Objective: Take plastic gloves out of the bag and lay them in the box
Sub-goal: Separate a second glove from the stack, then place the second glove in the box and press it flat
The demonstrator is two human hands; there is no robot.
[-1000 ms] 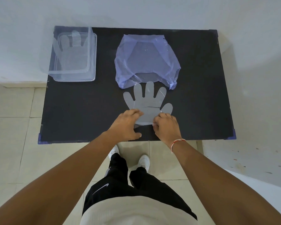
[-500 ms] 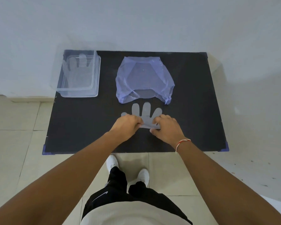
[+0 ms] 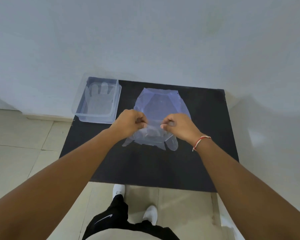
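Lifted glove (image 3: 150,138) hangs, apparently clear of black table (image 3: 206,144).

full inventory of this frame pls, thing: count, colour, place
table: 1, black top, against the wall
box: 1, clear plastic, table's far left corner
glove in box: at least 1, translucent, lying flat inside
bag: 1, pale blue plastic, table centre, behind the hands
held glove: 1, translucent, hanging fingers-down above the table
left hand: pinching the held glove's cuff
right hand: pinching the cuff; red-and-white thread at wrist
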